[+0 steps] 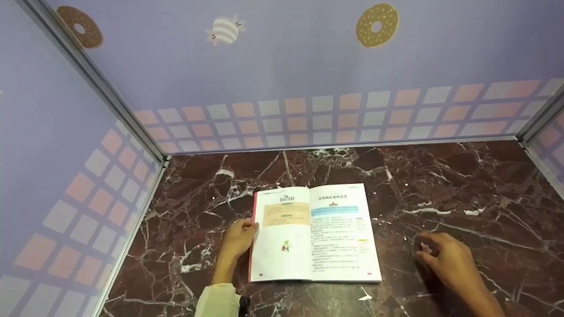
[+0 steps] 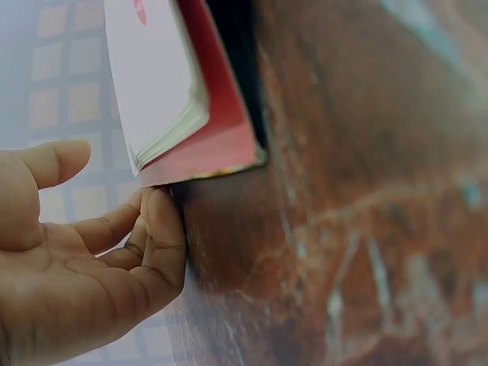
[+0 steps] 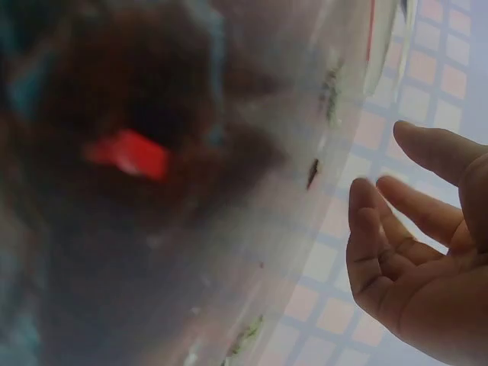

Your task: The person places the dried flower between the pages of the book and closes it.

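An open book (image 1: 343, 268) with printed pages and a red cover lies on the dark marble-patterned table. The left page carries an orange text box and a small plant picture; the right page has a blue band. At the book's left edge is my left hand (image 1: 238, 237). In the left wrist view, bent fingertips (image 2: 162, 217) touch or nearly touch the corner of the red cover (image 2: 221, 145), while the thumb stands apart from them. My right hand (image 1: 449, 259) hovers right of the book, loosely curved, thumb and fingers apart, with nothing between them.
Purple panels with pink and white checks (image 1: 295, 105) enclose the table (image 1: 211, 176) at the back and sides. Metal strips (image 1: 105, 88) run along their corners. A blurred red patch (image 3: 137, 155) shows in the right wrist view; its kind is unclear.
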`<state>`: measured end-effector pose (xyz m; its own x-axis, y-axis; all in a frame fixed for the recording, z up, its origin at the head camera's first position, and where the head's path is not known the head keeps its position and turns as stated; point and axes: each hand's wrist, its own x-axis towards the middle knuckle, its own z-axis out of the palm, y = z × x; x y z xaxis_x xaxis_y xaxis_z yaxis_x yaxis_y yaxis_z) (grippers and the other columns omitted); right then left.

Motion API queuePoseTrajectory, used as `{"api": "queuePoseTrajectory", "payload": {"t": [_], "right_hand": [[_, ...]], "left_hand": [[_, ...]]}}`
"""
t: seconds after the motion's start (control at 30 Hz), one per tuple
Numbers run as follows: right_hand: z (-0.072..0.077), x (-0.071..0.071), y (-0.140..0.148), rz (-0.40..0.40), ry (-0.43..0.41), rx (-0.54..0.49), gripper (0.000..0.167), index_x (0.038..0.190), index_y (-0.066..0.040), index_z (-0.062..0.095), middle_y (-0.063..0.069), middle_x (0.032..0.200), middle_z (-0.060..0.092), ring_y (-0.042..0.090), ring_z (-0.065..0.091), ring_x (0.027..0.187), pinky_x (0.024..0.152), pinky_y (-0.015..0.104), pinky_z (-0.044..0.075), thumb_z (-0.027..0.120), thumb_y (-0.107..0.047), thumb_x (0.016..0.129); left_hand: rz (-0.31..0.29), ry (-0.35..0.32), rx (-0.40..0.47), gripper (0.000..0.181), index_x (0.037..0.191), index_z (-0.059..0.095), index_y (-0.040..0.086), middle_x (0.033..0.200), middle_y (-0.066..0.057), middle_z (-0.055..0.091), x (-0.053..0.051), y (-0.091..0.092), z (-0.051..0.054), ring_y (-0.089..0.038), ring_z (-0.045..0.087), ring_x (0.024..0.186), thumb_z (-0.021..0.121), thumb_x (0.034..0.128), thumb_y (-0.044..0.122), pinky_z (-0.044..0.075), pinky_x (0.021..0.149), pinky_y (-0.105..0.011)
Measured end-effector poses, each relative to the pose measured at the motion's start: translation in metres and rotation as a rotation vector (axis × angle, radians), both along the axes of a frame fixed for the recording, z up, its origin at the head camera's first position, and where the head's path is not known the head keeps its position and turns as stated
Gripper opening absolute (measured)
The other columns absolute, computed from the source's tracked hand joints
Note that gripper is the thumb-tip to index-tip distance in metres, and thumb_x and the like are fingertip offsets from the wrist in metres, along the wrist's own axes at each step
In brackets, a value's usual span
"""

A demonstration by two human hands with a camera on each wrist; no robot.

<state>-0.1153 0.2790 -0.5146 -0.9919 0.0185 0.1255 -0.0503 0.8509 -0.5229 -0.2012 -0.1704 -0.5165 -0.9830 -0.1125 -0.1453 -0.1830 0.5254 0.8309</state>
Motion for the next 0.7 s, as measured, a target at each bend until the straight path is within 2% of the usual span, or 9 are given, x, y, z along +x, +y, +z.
{"api": "queuePoseTrajectory", "payload": {"t": [0.13, 0.27, 0.4, 0.6, 0.7], "right_hand": [[-0.0037, -0.0003, -0.0031, 0.009, -0.055, 0.021, 0.032, 0.103, 0.0, 0.073, 0.01, 0.088, 0.072, 0.027, 0.067, 0.075, 0.071, 0.049, 0.054, 0.084, -0.011, 0.076], [-0.0051, -0.0024, -0.0045, 0.002, -0.098, 0.024, 0.027, 0.098, -0.001, 0.073, 0.01, 0.084, 0.074, 0.03, 0.068, 0.074, 0.073, 0.052, 0.053, 0.084, -0.014, 0.076], [-0.0054, -0.003, -0.0045, -0.012, -0.13, 0.02, 0.025, 0.095, -0.001, 0.073, 0.01, 0.082, 0.074, 0.027, 0.068, 0.071, 0.071, 0.051, 0.053, 0.084, -0.015, 0.077], [-0.0064, -0.0025, -0.0054, -0.013, -0.128, 0.03, 0.021, 0.091, -0.002, 0.073, 0.009, 0.08, 0.074, 0.027, 0.067, 0.069, 0.069, 0.051, 0.052, 0.083, -0.014, 0.077], [-0.0071, -0.0021, -0.0068, -0.005, -0.12, 0.038, 0.019, 0.087, -0.003, 0.072, 0.008, 0.078, 0.073, 0.027, 0.067, 0.069, 0.069, 0.051, 0.053, 0.084, -0.013, 0.076]], "left_hand": [[-0.003, 0.013, 0.002, 0.032, 0.113, 0.063, -0.012, 0.091, -0.017, 0.067, 0.001, -0.0002, 0.0001, -0.024, 0.062, 0.081, 0.06, 0.0953, 0.014, 0.051, 0.074, -0.035], [0.01, 0.008, 0.001, 0.032, 0.114, 0.063, -0.011, 0.089, -0.015, 0.067, 0.001, -0.0004, -0.0009, -0.022, 0.061, 0.079, 0.06, 0.0952, 0.014, 0.05, 0.072, -0.033], [0.006, 0.01, -0.021, 0.031, 0.113, 0.064, -0.01, 0.086, -0.013, 0.066, 0.0003, 0.0002, -0.0018, -0.021, 0.06, 0.076, 0.06, 0.0947, 0.014, 0.05, 0.07, -0.032], [0.011, -0.032, -0.014, 0.033, 0.117, 0.062, -0.009, 0.087, -0.012, 0.064, 0.0001, 0.002, -0.0004, -0.02, 0.058, 0.076, 0.058, 0.096, 0.016, 0.048, 0.069, -0.031], [0.021, -0.031, -0.02, 0.032, 0.115, 0.063, -0.008, 0.086, -0.011, 0.064, 0.0007, 0.0027, -0.0005, -0.02, 0.058, 0.076, 0.059, 0.0955, 0.017, 0.048, 0.069, -0.031]]}}
